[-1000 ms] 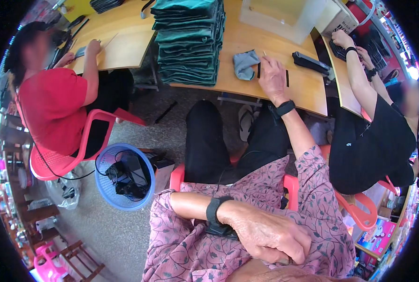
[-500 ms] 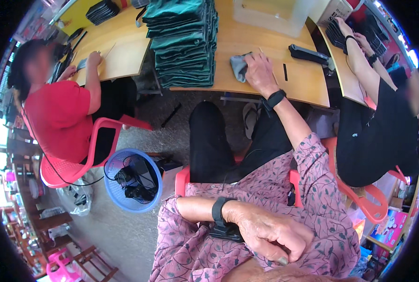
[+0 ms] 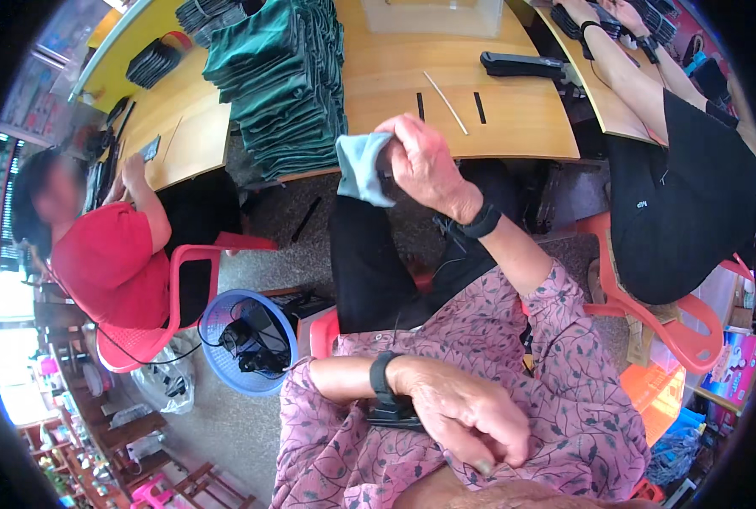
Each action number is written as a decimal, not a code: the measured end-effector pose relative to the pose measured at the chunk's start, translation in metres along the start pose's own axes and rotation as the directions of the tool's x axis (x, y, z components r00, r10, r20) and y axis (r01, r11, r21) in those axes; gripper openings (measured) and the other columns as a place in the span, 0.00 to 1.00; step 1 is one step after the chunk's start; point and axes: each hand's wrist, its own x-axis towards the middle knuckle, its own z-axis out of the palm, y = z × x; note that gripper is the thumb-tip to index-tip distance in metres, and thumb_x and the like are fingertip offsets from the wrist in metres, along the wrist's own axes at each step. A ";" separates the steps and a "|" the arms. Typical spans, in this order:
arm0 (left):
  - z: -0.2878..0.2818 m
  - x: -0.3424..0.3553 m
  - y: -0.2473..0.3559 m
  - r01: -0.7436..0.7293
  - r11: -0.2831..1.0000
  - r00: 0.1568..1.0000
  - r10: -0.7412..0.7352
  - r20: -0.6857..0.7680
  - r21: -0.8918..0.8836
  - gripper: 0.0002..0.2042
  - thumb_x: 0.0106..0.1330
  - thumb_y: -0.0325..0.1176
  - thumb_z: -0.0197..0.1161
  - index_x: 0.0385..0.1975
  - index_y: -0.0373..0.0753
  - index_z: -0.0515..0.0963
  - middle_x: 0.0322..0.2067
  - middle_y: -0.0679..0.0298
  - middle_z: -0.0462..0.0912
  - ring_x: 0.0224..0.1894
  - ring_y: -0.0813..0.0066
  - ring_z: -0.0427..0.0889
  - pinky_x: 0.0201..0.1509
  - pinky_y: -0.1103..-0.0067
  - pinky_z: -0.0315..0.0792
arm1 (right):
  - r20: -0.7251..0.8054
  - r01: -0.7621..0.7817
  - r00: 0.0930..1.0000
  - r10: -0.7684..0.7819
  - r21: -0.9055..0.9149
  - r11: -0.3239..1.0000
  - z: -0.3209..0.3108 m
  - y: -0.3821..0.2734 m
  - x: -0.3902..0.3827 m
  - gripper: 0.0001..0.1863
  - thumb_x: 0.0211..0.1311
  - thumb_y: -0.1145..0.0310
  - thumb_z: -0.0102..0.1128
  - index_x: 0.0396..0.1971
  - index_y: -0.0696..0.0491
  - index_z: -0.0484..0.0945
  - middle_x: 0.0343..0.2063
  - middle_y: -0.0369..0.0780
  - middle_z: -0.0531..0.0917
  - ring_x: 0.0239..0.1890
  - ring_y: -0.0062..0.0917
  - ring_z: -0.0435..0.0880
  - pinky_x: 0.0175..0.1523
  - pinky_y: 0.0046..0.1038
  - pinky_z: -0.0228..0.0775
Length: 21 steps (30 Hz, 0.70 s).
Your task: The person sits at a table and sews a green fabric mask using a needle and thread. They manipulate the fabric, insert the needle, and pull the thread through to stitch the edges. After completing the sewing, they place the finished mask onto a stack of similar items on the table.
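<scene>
My right hand (image 3: 422,165) grips a light grey-blue cloth (image 3: 361,168) and holds it up over my lap, just short of the table edge. My left hand (image 3: 471,420) rests low against my pink patterned shirt, fingers curled, with whatever they hold, if anything, hidden. On the wooden table (image 3: 382,131) lie a thin pale stick (image 3: 446,103), two short black strips (image 3: 481,108) and a black elongated tool (image 3: 514,64). A tall stack of green fabric pieces (image 3: 272,89) stands at the table's left.
A co-worker in red (image 3: 111,259) works at the left table; another in black (image 3: 679,199) works at the right. A blue basket (image 3: 217,356) of black items is on the floor beside me. A translucent bin (image 3: 433,17) sits at the table's back.
My right hand has lifted the cloth off the table and brought it toward me, leaving the stick and strips behind. My left hand stays at my shirt, shifted slightly in view.
</scene>
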 end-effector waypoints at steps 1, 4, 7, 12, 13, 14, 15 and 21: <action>0.002 -0.008 0.000 0.053 0.998 0.998 -0.053 -0.025 -0.031 0.11 0.68 0.35 0.61 0.38 0.32 0.73 0.27 0.59 0.73 0.29 0.62 0.74 0.33 0.70 0.67 | 0.020 -0.023 1.000 0.023 0.018 1.000 -0.001 -0.003 -0.005 0.09 0.56 0.83 0.51 0.35 0.58 0.76 0.30 0.48 0.80 0.36 0.44 0.81 0.40 0.35 0.73; -0.006 -0.020 0.004 0.116 0.993 0.986 -0.113 0.122 -0.012 0.11 0.70 0.34 0.57 0.40 0.30 0.71 0.30 0.53 0.73 0.33 0.50 0.73 0.36 0.64 0.67 | 0.132 -0.239 0.967 0.220 0.148 0.960 -0.014 -0.017 -0.013 0.04 0.63 0.77 0.54 0.37 0.58 0.76 0.29 0.45 0.81 0.32 0.33 0.81 0.39 0.29 0.72; -0.007 -0.027 0.008 0.135 0.990 0.983 -0.138 0.119 0.030 0.12 0.71 0.37 0.58 0.34 0.33 0.72 0.27 0.55 0.72 0.32 0.51 0.73 0.35 0.64 0.66 | 0.258 -0.447 0.888 0.381 0.287 0.847 -0.021 -0.018 -0.019 0.05 0.67 0.73 0.55 0.37 0.58 0.77 0.29 0.38 0.82 0.31 0.22 0.79 0.38 0.24 0.70; -0.018 -0.044 0.025 0.231 0.901 0.958 -0.145 -0.247 0.367 0.09 0.69 0.36 0.60 0.34 0.36 0.76 0.29 0.59 0.77 0.32 0.61 0.78 0.35 0.71 0.70 | 0.477 -0.690 0.721 0.503 0.566 0.452 -0.028 -0.007 -0.027 0.07 0.69 0.71 0.54 0.39 0.58 0.78 0.33 0.33 0.83 0.33 0.14 0.80 0.39 0.18 0.72; -0.021 -0.051 0.031 0.311 0.829 0.901 -0.102 -0.422 0.464 0.09 0.69 0.36 0.61 0.34 0.36 0.77 0.31 0.60 0.78 0.33 0.64 0.79 0.36 0.73 0.72 | 0.520 -0.718 0.683 0.513 0.608 0.340 -0.029 -0.003 -0.029 0.08 0.69 0.71 0.54 0.40 0.58 0.78 0.33 0.33 0.83 0.33 0.14 0.80 0.40 0.18 0.72; -0.025 -0.059 0.039 0.462 0.741 0.787 -0.090 -0.610 0.488 0.08 0.69 0.35 0.62 0.35 0.36 0.77 0.32 0.62 0.79 0.34 0.70 0.80 0.38 0.75 0.73 | 0.522 -0.714 0.672 0.525 0.644 0.273 -0.030 -0.001 -0.031 0.07 0.68 0.71 0.55 0.39 0.58 0.78 0.32 0.35 0.83 0.32 0.15 0.81 0.38 0.19 0.75; -0.031 -0.067 0.044 0.601 0.645 0.647 -0.047 -0.761 0.472 0.08 0.68 0.35 0.62 0.35 0.36 0.78 0.34 0.65 0.80 0.35 0.75 0.80 0.40 0.78 0.74 | 0.523 -0.715 0.664 0.535 0.654 0.248 -0.033 -0.002 -0.032 0.08 0.68 0.71 0.55 0.39 0.59 0.78 0.32 0.36 0.83 0.32 0.15 0.81 0.38 0.19 0.75; -0.083 -0.151 0.031 0.587 0.721 -0.073 0.499 -0.863 0.367 0.20 0.69 0.38 0.63 0.54 0.32 0.71 0.44 0.64 0.78 0.46 0.78 0.77 0.50 0.79 0.72 | 0.624 -0.753 0.627 0.466 0.638 0.160 -0.038 -0.010 -0.037 0.09 0.69 0.71 0.52 0.42 0.59 0.77 0.35 0.38 0.84 0.34 0.19 0.84 0.42 0.21 0.77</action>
